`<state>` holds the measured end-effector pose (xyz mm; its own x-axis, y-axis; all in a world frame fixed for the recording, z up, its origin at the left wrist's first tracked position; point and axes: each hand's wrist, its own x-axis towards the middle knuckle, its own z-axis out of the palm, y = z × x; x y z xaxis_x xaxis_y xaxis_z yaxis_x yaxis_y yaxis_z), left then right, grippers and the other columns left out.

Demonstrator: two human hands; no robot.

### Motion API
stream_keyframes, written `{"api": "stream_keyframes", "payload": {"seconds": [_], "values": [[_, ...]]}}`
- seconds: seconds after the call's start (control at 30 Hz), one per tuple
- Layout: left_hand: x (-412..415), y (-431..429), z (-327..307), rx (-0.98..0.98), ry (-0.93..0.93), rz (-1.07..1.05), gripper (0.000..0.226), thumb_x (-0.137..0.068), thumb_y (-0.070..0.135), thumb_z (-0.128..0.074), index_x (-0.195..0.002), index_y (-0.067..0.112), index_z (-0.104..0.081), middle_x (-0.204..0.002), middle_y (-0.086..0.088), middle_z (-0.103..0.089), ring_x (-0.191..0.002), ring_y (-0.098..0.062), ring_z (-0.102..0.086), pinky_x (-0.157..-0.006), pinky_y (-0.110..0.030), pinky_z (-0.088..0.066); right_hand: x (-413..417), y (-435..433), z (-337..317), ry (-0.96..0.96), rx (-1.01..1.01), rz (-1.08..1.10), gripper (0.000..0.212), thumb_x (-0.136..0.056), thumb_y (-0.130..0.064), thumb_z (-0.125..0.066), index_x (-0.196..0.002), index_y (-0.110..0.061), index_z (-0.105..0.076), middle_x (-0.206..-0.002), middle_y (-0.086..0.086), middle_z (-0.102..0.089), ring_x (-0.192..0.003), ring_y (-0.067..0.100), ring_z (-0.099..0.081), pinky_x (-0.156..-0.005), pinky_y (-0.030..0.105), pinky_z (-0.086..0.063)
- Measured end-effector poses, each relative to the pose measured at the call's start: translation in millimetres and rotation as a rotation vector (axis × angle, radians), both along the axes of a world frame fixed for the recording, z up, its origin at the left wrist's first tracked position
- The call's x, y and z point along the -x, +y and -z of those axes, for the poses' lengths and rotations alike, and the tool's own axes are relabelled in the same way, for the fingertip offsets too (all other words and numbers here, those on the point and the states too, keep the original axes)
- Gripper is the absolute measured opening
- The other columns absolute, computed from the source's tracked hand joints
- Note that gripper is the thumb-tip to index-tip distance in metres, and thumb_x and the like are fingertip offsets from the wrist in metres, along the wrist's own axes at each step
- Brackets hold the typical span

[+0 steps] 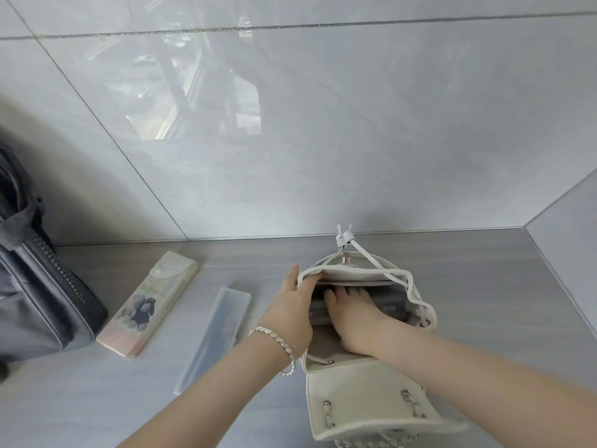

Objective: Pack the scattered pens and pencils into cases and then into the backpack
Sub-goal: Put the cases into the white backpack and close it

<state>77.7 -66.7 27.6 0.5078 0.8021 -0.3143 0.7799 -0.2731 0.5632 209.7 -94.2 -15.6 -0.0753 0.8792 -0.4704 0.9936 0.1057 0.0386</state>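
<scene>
Grey bag (35,286) on grey counter (484,302), tiled wall (323,140).

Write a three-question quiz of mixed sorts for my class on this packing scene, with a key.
1. True or false: the right hand reaches inside the white backpack.
2. How many pencil cases lie on the counter outside it?
3. The left hand is: A) holding the backpack's opening, B) resting on the grey bag, C) lifting the clear case.

Key: 1 true; 2 two, the clear case and the printed case; 3 A.
</scene>
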Motion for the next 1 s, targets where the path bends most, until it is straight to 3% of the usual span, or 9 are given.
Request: {"api": "stream_keyframes", "payload": {"seconds": [0.23, 0.37, 0.43, 0.53, 0.63, 0.77, 0.83, 0.93, 1.0], "values": [[6, 21, -9, 0.275, -0.259, 0.009, 0.055, -0.071, -0.001, -0.047, -0.116, 0.029, -0.057, -0.147, -0.005, -0.031, -0.137, -0.009, -0.027, -0.108, -0.021, -0.029, -8, 12, -13, 0.356, 0.152, 0.177, 0.075, -0.073, -0.023, -0.058, -0.14, -0.017, -0.022, -0.134, 0.012, -0.039, -0.123, 0.034, -0.038, -0.106, 0.044, -0.028], [53, 41, -4, 0.617, -0.694, -0.359, 0.012, -0.065, 0.026, -0.063, -0.067, 0.026, -0.075, -0.092, 0.011, -0.074, -0.104, -0.006, -0.06, -0.081, -0.031, -0.049, -16, 12, -34, 0.899, 0.129, 0.418, 0.063, -0.077, -0.009, -0.053, -0.135, -0.028, -0.038, -0.132, -0.001, -0.049, -0.116, 0.019, -0.049, -0.096, 0.032, -0.042], [87, 48, 28, 0.304, -0.469, -0.602, 0.008, -0.077, 0.019, -0.067, -0.084, 0.019, -0.071, -0.096, -0.002, -0.071, -0.103, -0.027, -0.062, -0.085, -0.037, -0.047, -14, 6, -38, 0.947, 0.1, 0.438, 0.062, -0.079, -0.008, -0.05, -0.136, -0.029, -0.037, -0.139, -0.005, -0.043, -0.126, 0.014, -0.04, -0.101, 0.025, -0.034], [120, 30, 76, 0.211, 0.347, -0.55, 0.068, -0.077, 0.035, -0.068, -0.132, 0.014, -0.035, -0.128, -0.016, -0.047, -0.116, -0.035, -0.047, -0.093, -0.039, -0.042, -5, 0, -41, 0.974, 0.081, 0.435, 0.061, -0.08, -0.007, -0.049, -0.137, -0.023, -0.037, -0.141, -0.004, -0.042, -0.129, 0.012, -0.035, -0.1, 0.02, -0.027], [131, 10, 91, 0.165, 0.574, -0.451, 0.092, -0.071, 0.045, -0.065, -0.141, 0.015, -0.013, -0.132, -0.012, -0.039, -0.12, -0.033, -0.039, -0.097, -0.04, -0.042, 0, -2, -49, 1.037, 0.125, 0.497, 0.055, -0.081, -0.012, -0.051, -0.133, -0.026, -0.041, -0.132, -0.004, -0.05, -0.119, 0.014, -0.046, -0.097, 0.024, -0.035], [103, 11, 66, 0.2, 0.249, -0.669, 0.08, -0.071, 0.034, -0.069, -0.138, 0.011, -0.03, -0.123, -0.014, -0.05, -0.107, -0.032, -0.048, -0.088, -0.037, -0.043, -2, -1, -62, 1.247, 0.209, 0.607, 0.03, -0.085, -0.034, -0.054, -0.113, -0.026, -0.061, -0.116, -0.009, -0.064, -0.108, 0.006, -0.056, -0.094, 0.024, -0.041], [79, 14, 38, 0.211, -0.031, -0.777, 0.067, -0.073, 0.033, -0.069, -0.131, 0.013, -0.042, -0.103, -0.006, -0.056, -0.086, -0.025, -0.052, -0.078, -0.031, -0.042, -3, 2, -67, 1.245, 0.226, 0.618, 0.042, -0.084, -0.053, -0.049, -0.113, -0.026, -0.062, -0.118, -0.012, -0.062, -0.109, 0.003, -0.054, -0.093, 0.024, -0.039], [46, 13, -8, 0.058, -0.276, -0.724, 0.066, -0.07, 0.042, -0.069, -0.129, 0.023, -0.045, -0.091, 0.007, -0.058, -0.081, -0.018, -0.058, -0.072, -0.03, -0.044, -6, 6, -69, 1.25, 0.28, 0.642, 0.044, -0.083, -0.063, -0.043, -0.116, -0.037, -0.058, -0.12, -0.027, -0.046, -0.118, -0.001, -0.037, -0.1, 0.028, -0.025], [28, 5, -33, -0.071, -0.32, -0.613, 0.076, -0.062, 0.053, -0.067, -0.129, 0.027, -0.043, -0.096, 0.007, -0.058, -0.087, -0.016, -0.059, -0.072, -0.029, -0.045, -7, 8, -76, 1.281, 0.338, 0.704, 0.024, -0.077, -0.068, -0.045, -0.09, -0.055, -0.062, -0.109, -0.034, -0.04, -0.117, 0.0, -0.028, -0.104, 0.031, -0.019]]}}
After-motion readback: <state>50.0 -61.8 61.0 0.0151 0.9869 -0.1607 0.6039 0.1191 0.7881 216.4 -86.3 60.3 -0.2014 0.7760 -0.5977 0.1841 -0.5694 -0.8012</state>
